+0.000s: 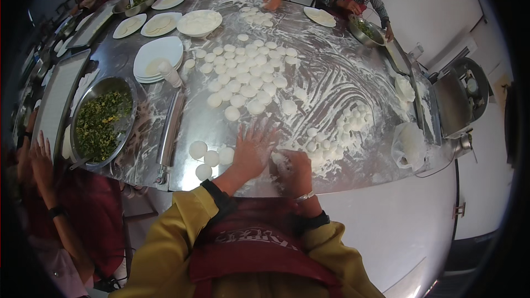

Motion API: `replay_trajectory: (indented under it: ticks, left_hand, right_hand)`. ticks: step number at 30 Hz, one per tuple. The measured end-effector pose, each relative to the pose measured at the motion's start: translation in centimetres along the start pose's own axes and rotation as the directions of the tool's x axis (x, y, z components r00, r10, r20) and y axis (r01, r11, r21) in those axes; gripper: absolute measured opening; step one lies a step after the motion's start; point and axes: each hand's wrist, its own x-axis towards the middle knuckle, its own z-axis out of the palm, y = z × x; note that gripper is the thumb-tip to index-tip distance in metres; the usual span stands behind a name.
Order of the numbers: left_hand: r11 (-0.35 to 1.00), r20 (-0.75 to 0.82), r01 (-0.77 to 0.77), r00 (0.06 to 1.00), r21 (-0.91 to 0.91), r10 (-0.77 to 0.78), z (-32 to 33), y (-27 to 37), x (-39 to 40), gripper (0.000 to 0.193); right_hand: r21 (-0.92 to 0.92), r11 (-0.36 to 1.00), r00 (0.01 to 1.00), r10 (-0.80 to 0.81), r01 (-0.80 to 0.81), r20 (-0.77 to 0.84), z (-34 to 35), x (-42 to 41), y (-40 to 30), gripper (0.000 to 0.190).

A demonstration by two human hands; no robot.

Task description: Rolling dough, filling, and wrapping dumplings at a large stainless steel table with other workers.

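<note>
My left hand [256, 147] lies palm down near the table's front edge, fingers spread, with flattened dough rounds [211, 158] beside it on the left. Just right of it, my right hand [293, 170] is curled over a floury lump of pale dough [279, 158] or a similar white thing, partly hidden by the fingers. Many floured dough discs [248, 91] cover the middle of the steel table beyond my hands. To the right lie small dough balls [326, 145] and a heap of further pieces [357, 118] in flour.
A steel bowl of chopped greens [103, 122], a metal bar [170, 132] and stacked white plates [158, 56] stand left. A plate of flour [199, 23] is farther back. Plastic bags [409, 147] lie right. Co-workers' hands are at the left and far edges.
</note>
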Motion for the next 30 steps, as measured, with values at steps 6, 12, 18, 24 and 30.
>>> replay_trajectory:
  ticks: [6,12,18,24,30]
  left_hand:
    - [0.997,-0.002,0.046,0.999,0.063,-0.046,-0.3,-1.4,0.0,0.055]
    - [0.997,-0.022,0.080,0.997,-0.012,-0.080,-1.3,-0.4,0.9,0.055]
    - [0.990,-0.104,-0.071,0.993,-0.123,0.058,-2.4,4.5,2.5,0.058]
    - [0.984,0.004,-0.147,0.989,-0.103,0.148,1.7,4.7,2.1,0.061]
    - [0.997,0.055,-0.063,0.996,-0.038,0.065,1.3,1.6,1.2,0.058]
  right_hand:
    - [0.070,0.997,0.999,0.018,-0.016,-0.032,1.3,-0.8,-1.6,0.026]
    - [0.035,0.997,0.991,0.060,-0.064,0.117,1.4,-0.7,-1.3,0.037]
    - [0.001,0.998,0.966,0.060,-0.062,-0.253,-2.1,-0.7,0.8,0.034]
    - [-0.222,0.959,0.977,0.143,-0.175,-0.156,-3.2,-0.8,3.6,0.033]
    - [0.151,0.916,0.926,0.377,-0.373,-0.001,-2.8,-0.9,0.7,0.030]
